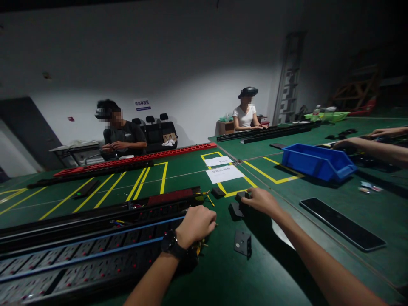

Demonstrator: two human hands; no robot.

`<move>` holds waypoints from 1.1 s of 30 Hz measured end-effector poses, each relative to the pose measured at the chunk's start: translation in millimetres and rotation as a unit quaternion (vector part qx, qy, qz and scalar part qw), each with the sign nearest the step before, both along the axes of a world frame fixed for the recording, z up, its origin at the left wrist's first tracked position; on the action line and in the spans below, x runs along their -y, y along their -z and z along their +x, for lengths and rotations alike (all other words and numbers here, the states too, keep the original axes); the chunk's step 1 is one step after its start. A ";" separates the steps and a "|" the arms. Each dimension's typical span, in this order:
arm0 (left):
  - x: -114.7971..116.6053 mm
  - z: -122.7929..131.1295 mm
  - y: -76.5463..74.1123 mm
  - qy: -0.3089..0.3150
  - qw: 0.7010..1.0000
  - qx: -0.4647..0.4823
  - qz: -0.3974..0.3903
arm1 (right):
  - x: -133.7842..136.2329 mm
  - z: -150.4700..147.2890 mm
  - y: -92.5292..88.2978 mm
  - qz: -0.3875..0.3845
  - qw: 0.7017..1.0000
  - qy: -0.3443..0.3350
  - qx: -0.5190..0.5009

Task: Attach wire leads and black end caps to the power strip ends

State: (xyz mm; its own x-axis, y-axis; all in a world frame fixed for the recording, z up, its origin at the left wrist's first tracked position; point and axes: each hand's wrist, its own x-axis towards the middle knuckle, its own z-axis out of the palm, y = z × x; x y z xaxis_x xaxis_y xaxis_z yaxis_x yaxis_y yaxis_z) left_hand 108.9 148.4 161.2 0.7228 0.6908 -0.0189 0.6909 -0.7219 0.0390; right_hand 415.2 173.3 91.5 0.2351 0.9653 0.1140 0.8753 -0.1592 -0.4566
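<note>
A long black power strip (95,250) with blue wires along it lies on the green table in front of me. My left hand (196,225), with a black watch at the wrist, is curled shut at the strip's right end, over yellow wire ends; what it grips is hidden. Farther right, my right hand (262,200) rests on a small black end cap (242,196), fingers closed over it. Another black cap piece (236,211) lies just left of it, and a small black plate with holes (242,243) lies nearer to me.
A blue bin (318,163) stands at the right, a flat black cover strip (342,224) nearer. White paper sheets (224,173) lie in a yellow-taped square. A red strip (134,160) lies farther back. Two people sit across; another person's arms (372,146) reach in from the right.
</note>
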 end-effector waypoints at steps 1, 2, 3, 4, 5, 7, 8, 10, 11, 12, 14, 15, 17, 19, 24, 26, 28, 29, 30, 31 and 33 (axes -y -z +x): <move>3.4 4.0 4.3 0.007 1.000 -0.004 0.003 | 2.3 -4.6 -1.2 -0.001 1.000 0.003 0.030; 5.6 6.5 7.4 0.012 1.000 -0.007 0.006 | 4.6 -9.2 -2.7 -0.004 0.998 0.008 0.062; 6.5 7.4 8.9 0.015 1.000 -0.008 0.008 | 6.8 -13.5 -4.5 -0.009 0.996 0.014 0.091; 6.2 6.8 8.8 0.017 1.000 -0.008 0.009 | 8.8 -17.5 -6.8 -0.014 0.993 0.020 0.113; 4.7 4.6 6.8 0.016 1.000 -0.005 0.009 | 10.3 -21.3 -9.7 -0.018 0.992 0.024 0.126; -1.0 -4.4 -1.9 0.004 1.000 0.007 0.011 | 11.5 -29.9 -16.8 -0.010 0.990 0.019 0.140; -4.9 -11.0 -7.8 -0.008 1.000 0.013 0.013 | 10.9 -35.7 -20.8 0.000 0.989 0.011 0.145; -12.9 -26.4 -19.9 -0.041 0.999 0.022 0.019 | 6.9 -52.4 -28.7 0.023 0.988 -0.018 0.153; -16.6 -34.2 -24.9 -0.059 0.998 0.021 0.018 | 3.6 -63.5 -32.0 0.032 0.987 -0.038 0.153; -19.8 -41.4 -28.6 -0.075 0.997 0.018 0.013 | -0.5 -76.0 -34.5 0.033 0.986 -0.066 0.149; -24.2 -51.9 -31.8 -0.095 0.995 0.007 -0.004 | -10.2 -102.7 -37.2 0.024 0.984 -0.103 0.142; -25.4 -54.8 -31.7 -0.099 0.995 0.002 -0.015 | -15.2 -115.5 -37.3 0.019 0.983 -0.111 0.144; -26.1 -56.0 -29.6 -0.097 0.995 -0.006 -0.037 | -24.1 -136.8 -36.2 0.010 0.982 -0.112 0.149; -25.2 -53.3 -27.4 -0.084 0.995 -0.009 -0.058 | -30.2 -151.2 -34.1 0.002 0.983 -0.105 0.152; -20.8 -46.9 -27.1 -0.080 0.995 -0.013 -0.062 | -32.3 -166.1 -29.3 -0.005 0.985 -0.091 0.149; -20.3 -47.8 -27.4 -0.089 0.994 -0.016 -0.060 | -30.5 -167.6 -28.2 -0.006 0.985 -0.091 0.148; -21.2 -49.7 -27.0 -0.094 0.993 -0.018 -0.065 | -28.9 -167.7 -27.7 -0.010 0.985 -0.092 0.145; -22.2 -50.7 -26.6 -0.094 0.993 -0.018 -0.069 | -28.4 -167.4 -27.7 -0.013 0.985 -0.093 0.143; -23.5 -51.5 -26.0 -0.094 0.993 -0.018 -0.073 | -28.1 -167.1 -27.9 -0.015 0.985 -0.094 0.141; -25.0 -52.2 -25.4 -0.093 0.993 -0.018 -0.077 | -28.0 -166.9 -28.2 -0.017 0.985 -0.095 0.140; -28.5 -53.5 -24.5 -0.088 0.992 -0.017 -0.088 | -28.3 -166.9 -29.0 -0.016 0.985 -0.096 0.140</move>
